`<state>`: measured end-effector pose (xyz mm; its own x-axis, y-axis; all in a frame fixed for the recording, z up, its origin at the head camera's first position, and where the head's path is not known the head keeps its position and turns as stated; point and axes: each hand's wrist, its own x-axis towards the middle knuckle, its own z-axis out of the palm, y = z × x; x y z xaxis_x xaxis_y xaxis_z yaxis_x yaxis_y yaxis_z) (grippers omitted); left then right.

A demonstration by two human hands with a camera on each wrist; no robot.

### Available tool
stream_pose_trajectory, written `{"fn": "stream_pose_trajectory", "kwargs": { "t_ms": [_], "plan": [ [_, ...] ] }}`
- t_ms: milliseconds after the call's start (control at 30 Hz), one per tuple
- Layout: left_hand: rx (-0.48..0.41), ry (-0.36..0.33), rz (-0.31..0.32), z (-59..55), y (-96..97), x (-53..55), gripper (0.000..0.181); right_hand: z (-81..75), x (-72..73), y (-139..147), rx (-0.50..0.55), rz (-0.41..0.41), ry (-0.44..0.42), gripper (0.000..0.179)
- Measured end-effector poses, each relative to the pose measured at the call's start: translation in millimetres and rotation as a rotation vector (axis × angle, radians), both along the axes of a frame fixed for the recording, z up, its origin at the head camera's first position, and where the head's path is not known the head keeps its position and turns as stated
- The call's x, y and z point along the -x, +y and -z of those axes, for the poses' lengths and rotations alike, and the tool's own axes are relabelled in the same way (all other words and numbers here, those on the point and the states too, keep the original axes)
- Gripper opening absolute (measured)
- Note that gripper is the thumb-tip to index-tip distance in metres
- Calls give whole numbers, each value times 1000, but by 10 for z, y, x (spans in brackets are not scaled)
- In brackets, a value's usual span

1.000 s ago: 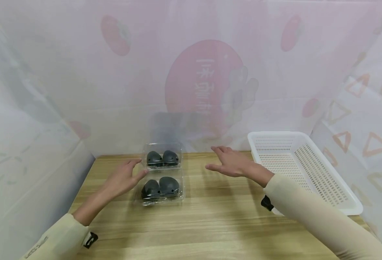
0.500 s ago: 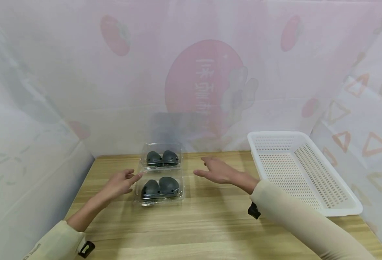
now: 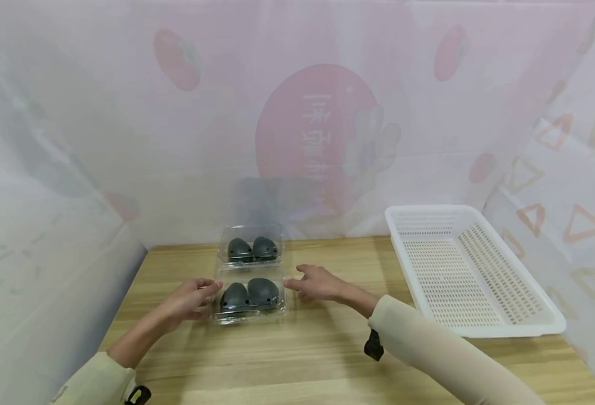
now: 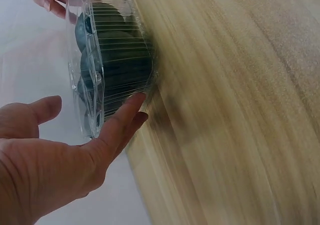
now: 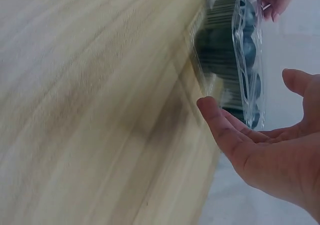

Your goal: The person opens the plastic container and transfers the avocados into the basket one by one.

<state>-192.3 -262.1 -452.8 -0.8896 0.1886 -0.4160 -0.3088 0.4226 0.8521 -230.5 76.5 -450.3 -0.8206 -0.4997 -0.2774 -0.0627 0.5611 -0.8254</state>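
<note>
Clear plastic clamshell packaging [image 3: 249,273] stands on the table, with dark, smooth, egg-shaped things [image 3: 263,293] inside, a pair in front and a pair behind. At its left side is my left hand [image 3: 186,302], fingers extended and thumb apart; in the left wrist view the fingertips [image 4: 136,101] lie along the lower edge of the clear plastic. My right hand [image 3: 320,283] is opposite, its fingertips right at the front right side. In the right wrist view the right fingers [image 5: 220,120] reach out low beside the plastic, with the thumb raised apart.
A white perforated plastic basket [image 3: 479,281] stands at the right of the wooden table [image 3: 297,360]. A pale printed curtain [image 3: 201,140] rises behind the table and along both sides.
Both hands have come down toward the front part of the packaging; the right hand moved left and nearer, the left hand slightly nearer. The packaging and basket have stayed put.
</note>
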Motion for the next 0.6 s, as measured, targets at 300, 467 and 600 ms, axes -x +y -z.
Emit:
{"fn": "stream_pose_trajectory", "kwargs": {
  "t_ms": [300, 467, 600],
  "plan": [
    [-66, -4, -32, 89, 29, -42, 53, 120, -62, -213, 19, 36, 2, 81],
    [-104, 4, -26, 122, 19, -60, 46, 146, -90, -267, -15, 25, 22, 79],
    [-84, 13, -23, 107, 31, -71, 44, 161, -89, -265, -17, 24, 37, 77]
  ]
}}
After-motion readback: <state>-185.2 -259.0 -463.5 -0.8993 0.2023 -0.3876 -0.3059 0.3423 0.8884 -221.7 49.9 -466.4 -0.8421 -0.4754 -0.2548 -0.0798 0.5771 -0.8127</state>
